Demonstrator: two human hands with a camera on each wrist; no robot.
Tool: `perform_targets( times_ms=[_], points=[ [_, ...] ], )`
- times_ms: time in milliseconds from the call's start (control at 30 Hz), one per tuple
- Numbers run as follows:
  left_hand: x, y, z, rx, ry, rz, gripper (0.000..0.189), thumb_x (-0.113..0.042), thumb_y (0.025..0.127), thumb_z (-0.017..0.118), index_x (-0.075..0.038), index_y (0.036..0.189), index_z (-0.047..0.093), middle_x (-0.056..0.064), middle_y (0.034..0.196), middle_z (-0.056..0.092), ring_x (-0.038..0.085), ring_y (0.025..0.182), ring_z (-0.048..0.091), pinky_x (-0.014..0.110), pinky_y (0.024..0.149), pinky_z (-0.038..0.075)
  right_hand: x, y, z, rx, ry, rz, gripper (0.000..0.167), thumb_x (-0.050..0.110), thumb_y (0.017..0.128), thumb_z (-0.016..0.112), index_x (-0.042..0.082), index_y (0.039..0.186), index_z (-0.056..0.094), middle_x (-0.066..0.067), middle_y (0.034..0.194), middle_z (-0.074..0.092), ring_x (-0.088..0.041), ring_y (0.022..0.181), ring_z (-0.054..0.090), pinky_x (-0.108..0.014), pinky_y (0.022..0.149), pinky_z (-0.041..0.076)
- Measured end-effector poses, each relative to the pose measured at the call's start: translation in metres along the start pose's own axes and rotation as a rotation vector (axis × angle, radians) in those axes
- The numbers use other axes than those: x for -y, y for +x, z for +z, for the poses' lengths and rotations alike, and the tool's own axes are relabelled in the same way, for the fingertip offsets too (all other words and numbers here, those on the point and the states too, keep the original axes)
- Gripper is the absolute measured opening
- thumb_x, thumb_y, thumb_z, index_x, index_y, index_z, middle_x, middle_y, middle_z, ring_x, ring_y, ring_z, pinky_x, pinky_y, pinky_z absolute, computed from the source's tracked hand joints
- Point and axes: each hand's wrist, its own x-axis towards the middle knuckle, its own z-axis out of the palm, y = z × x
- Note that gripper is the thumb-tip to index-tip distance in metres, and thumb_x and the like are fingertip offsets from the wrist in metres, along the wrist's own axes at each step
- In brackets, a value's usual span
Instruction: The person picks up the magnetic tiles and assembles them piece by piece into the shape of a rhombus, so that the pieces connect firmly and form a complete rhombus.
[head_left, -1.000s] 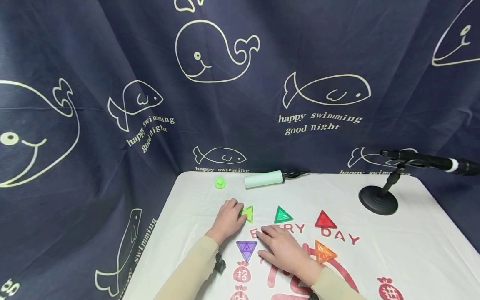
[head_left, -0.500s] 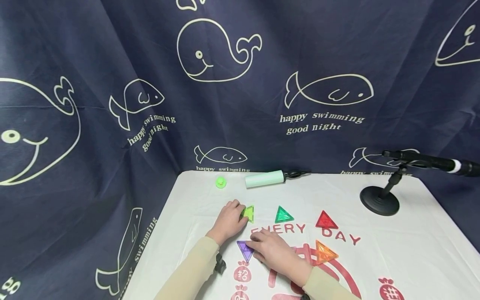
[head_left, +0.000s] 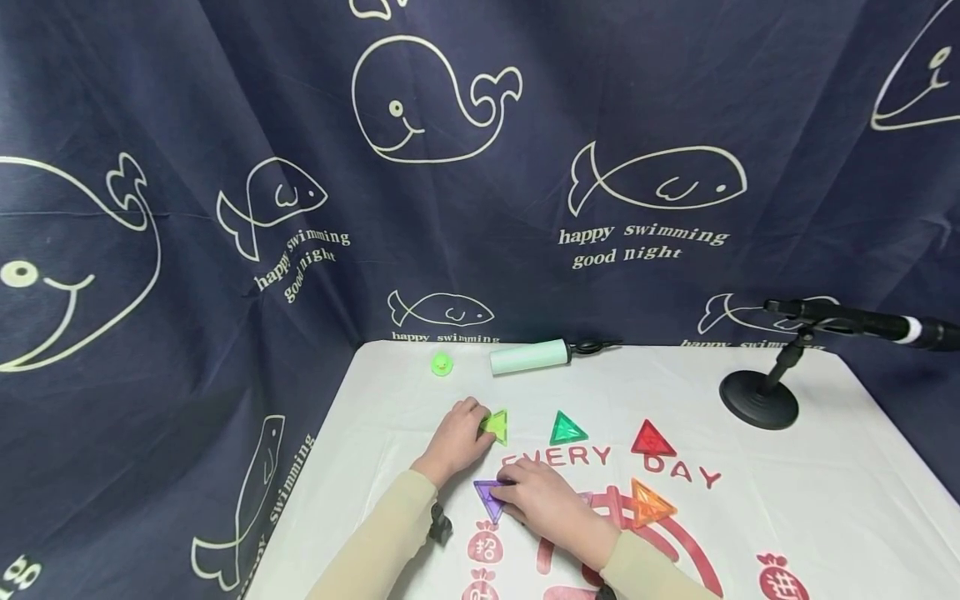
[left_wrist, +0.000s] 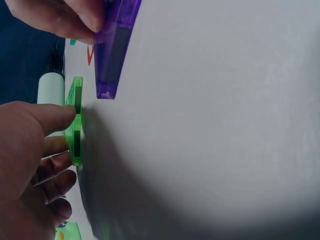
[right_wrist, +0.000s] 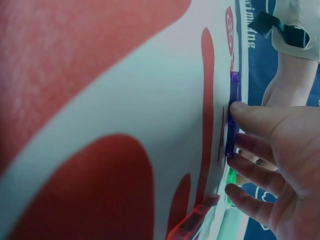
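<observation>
My left hand pinches a yellow-green translucent triangle tile; in the left wrist view its thumb lies on the edge of that tile. Just nearer to me, my right hand pinches a purple triangle tile by its right side, fingers covering part of it. The thumb also shows against the purple tile in the right wrist view. Right of the hands lie a dark green triangle tile, a red one and an orange one.
Along the back of the white-covered table stand a small green rubber duck and a mint hand pump, which lies on its side. A microphone on a black stand is at the back right. A dark whale-print curtain hangs behind.
My right hand has moved left, from beside the purple tile onto its right side, and now pinches it. My left hand has stayed at the yellow-green tile.
</observation>
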Motion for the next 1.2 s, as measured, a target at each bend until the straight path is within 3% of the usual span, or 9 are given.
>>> perform_targets(
  times_ms=[400, 700, 900, 1200],
  points=[
    [-0.001, 0.0, -0.001, 0.015, -0.087, -0.098, 0.032, -0.025, 0.094, 0.08, -0.009, 0.116, 0.064, 0.001, 0.105, 0.063, 0.015, 0.093, 0.061, 0.036, 0.09, 0.054, -0.002, 0.004, 0.001, -0.016, -0.008, 0.055, 0.026, 0.025, 0.088, 0.084, 0.017, 0.113, 0.081, -0.003, 0.114, 0.07, -0.022, 0.104, 0.066, -0.042, 0.09, 0.055],
    [0.001, -0.001, -0.003, -0.08, -0.132, -0.079, 0.027, -0.01, 0.096, 0.075, -0.004, 0.121, 0.066, 0.008, 0.109, 0.067, 0.024, 0.098, 0.067, 0.041, 0.09, 0.055, -0.004, 0.009, -0.002, -0.027, -0.021, 0.098, 0.025, 0.021, 0.085, 0.087, 0.015, 0.109, 0.081, -0.005, 0.11, 0.072, -0.022, 0.097, 0.067, -0.04, 0.082, 0.057],
    [0.002, -0.002, -0.007, -0.084, -0.142, -0.083, 0.011, -0.009, 0.098, 0.072, -0.007, 0.107, 0.068, 0.005, 0.102, 0.065, 0.021, 0.094, 0.066, 0.039, 0.087, 0.055, -0.006, 0.016, -0.002, -0.033, -0.03, 0.146, 0.016, 0.018, 0.088, 0.085, 0.013, 0.103, 0.081, -0.004, 0.1, 0.071, -0.022, 0.087, 0.067, -0.039, 0.073, 0.056],
    [0.001, 0.0, -0.007, -0.111, -0.128, -0.116, 0.004, -0.009, 0.099, 0.07, -0.01, 0.101, 0.066, 0.0, 0.095, 0.064, 0.017, 0.087, 0.063, 0.036, 0.081, 0.055, -0.012, 0.028, 0.002, -0.078, -0.062, 0.197, 0.013, 0.014, 0.086, 0.086, 0.011, 0.097, 0.081, -0.004, 0.091, 0.068, -0.02, 0.076, 0.064, -0.037, 0.067, 0.055]
  ],
)
